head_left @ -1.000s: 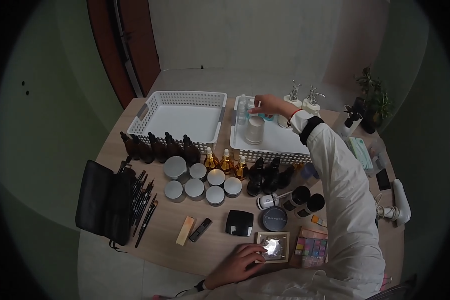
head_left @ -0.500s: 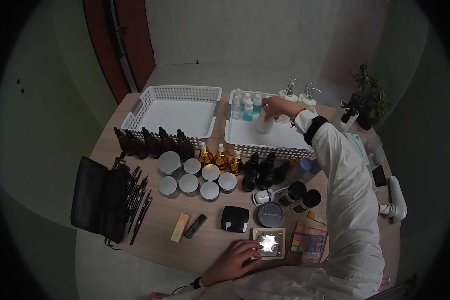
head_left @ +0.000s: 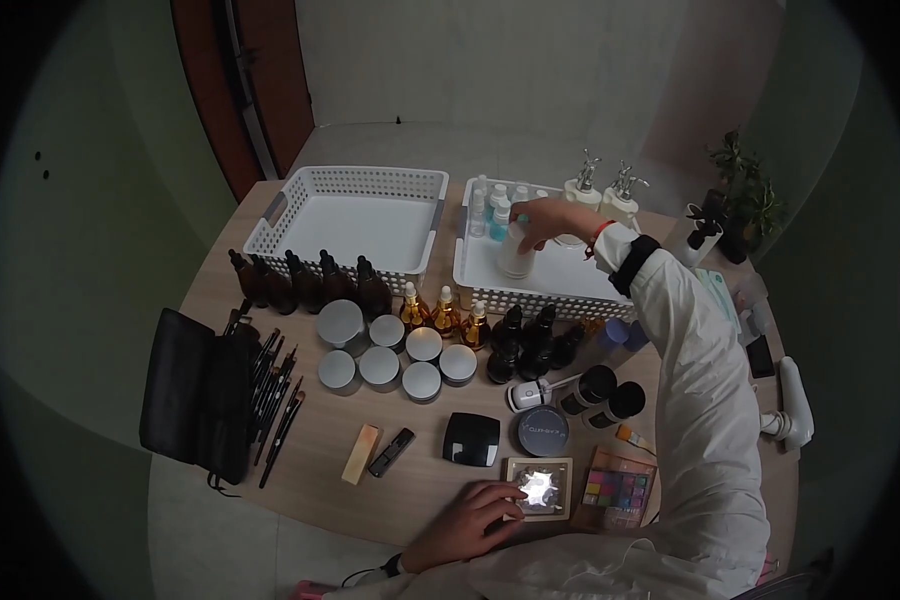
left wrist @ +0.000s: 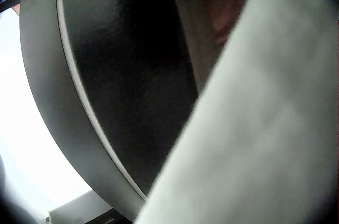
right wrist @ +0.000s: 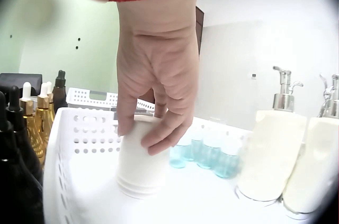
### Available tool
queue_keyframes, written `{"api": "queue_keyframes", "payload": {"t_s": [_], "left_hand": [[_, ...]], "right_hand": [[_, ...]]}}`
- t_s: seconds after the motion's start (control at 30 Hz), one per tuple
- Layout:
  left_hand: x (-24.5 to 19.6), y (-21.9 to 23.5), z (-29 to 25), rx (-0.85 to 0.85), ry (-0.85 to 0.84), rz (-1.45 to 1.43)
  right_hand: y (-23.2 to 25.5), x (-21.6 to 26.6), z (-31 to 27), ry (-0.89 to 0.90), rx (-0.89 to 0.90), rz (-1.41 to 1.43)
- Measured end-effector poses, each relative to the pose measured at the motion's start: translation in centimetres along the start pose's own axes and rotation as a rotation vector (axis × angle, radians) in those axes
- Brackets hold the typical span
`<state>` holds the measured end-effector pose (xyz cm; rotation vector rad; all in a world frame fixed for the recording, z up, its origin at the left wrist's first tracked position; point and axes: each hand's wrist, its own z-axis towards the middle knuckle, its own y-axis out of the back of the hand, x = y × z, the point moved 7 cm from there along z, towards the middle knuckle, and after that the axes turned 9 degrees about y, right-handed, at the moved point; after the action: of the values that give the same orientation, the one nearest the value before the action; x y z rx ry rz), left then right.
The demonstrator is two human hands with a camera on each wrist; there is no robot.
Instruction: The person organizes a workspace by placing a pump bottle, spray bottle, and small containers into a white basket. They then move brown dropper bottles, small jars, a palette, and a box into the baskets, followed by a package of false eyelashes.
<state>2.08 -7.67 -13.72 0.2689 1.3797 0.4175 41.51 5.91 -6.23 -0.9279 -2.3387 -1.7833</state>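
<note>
My right hand [right wrist: 159, 76] reaches down into the right-hand white basket [head_left: 540, 303], thumb and fingers round the upper part of a plain white cylindrical container [right wrist: 140, 160]. The container is upright, with ridges near its base, close over the basket floor. Behind it are small clear bottles with teal liquid [right wrist: 209, 155], and two cream pump bottles [right wrist: 273, 152] stand to the right. My left hand [head_left: 465, 525] rests at the table's front edge, fingers loosely extended. Its fingertips touch a square compact [head_left: 540, 488] with a shiny star-shaped centre. In the left wrist view, a pale sleeve [left wrist: 254, 113] hides that hand.
A second white basket [head_left: 345, 255] stands at the left. In front are dark dropper bottles [head_left: 305, 285], amber droppers [head_left: 445, 315], silver-lidded jars [head_left: 380, 367] and black bottles [head_left: 537, 340]. Brushes [head_left: 275, 400], a black compact [head_left: 471, 439] and an eyeshadow palette [head_left: 615, 490] lie nearer.
Since half a second ago, my right hand has shifted left with the white container, inside the basket. My left hand has stayed at the square compact.
</note>
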Motion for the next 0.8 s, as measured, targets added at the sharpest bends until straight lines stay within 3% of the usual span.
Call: {"api": "queue_keyframes", "payload": {"t_s": [0.23, 0.4, 0.47, 0.5, 0.63, 0.7, 0.8], "left_hand": [[-0.1, 0.0, -0.1, 0.005, 0.004, 0.006], [-0.1, 0.0, -0.1, 0.007, 0.002, -0.004], [-0.3, 0.1, 0.0, 0.002, 0.005, -0.002], [-0.3, 0.0, 0.0, 0.012, 0.007, -0.005], [-0.6, 0.1, 0.1, 0.0, 0.014, -0.004], [-0.6, 0.0, 0.0, -0.005, 0.017, -0.013], [-1.0, -0.3, 0.1, -0.012, 0.006, 0.048]], "right_hand": [[-1.2, 2.9, 2.8, 0.086, -0.072, -0.018], [-0.6, 3.0, 3.4, 0.13, -0.134, 0.019], [0.9, 3.2, 2.6, 0.168, -0.148, -0.088], [2.4, 4.4, 0.4, 0.108, -0.132, -0.024], [8.7, 7.0, -8.0, 0.141, -0.316, -0.065], [10.7, 8.7, -14.0, 0.24, -0.477, -0.239], [10.8, 10.1, -23.7, 0.386, -0.668, -0.246]]}}
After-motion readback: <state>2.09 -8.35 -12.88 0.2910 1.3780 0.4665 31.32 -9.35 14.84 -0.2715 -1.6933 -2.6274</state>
